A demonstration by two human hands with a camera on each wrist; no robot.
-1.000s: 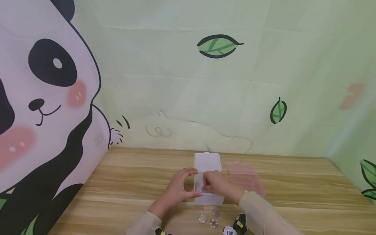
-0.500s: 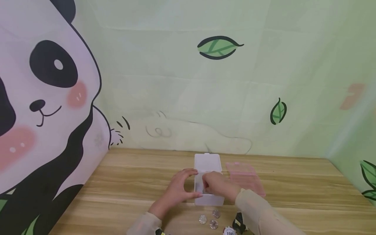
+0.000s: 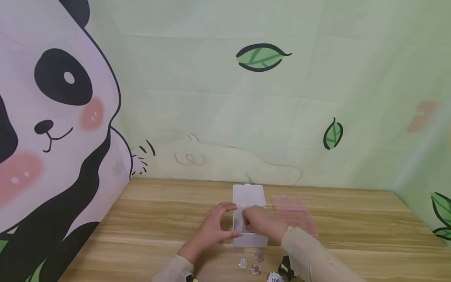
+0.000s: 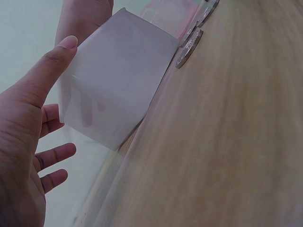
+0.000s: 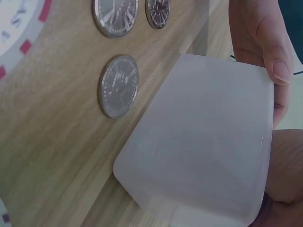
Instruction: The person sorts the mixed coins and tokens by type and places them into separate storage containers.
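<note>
A white translucent plastic box [image 3: 251,239] stands on the wooden table with its lid [image 3: 248,195] tipped back. My left hand [image 3: 213,225] holds the box at its left side. Its thumb [image 4: 66,45] lies on the near rim and the index finger reaches the far rim; other fingers spread free. Inside the box is my right hand [image 3: 262,221], its fingers curled down; the fingertips and anything they may hold are hidden. On the table before the box lie three silver coins, a left one [image 3: 242,263], a back one [image 3: 258,256] and a front one [image 3: 256,269].
A pink translucent box [image 3: 297,219] with its lid back stands right of the white one. Near the front edge of view lies a poker chip [image 3: 274,277] marked 100. A printed cloth backdrop [image 3: 211,98] rises behind the table [image 3: 158,219].
My right hand has sunk slightly deeper into the white box, and its sleeve has shifted a little to the left. My left hand, the box and the three coins have stayed put.
</note>
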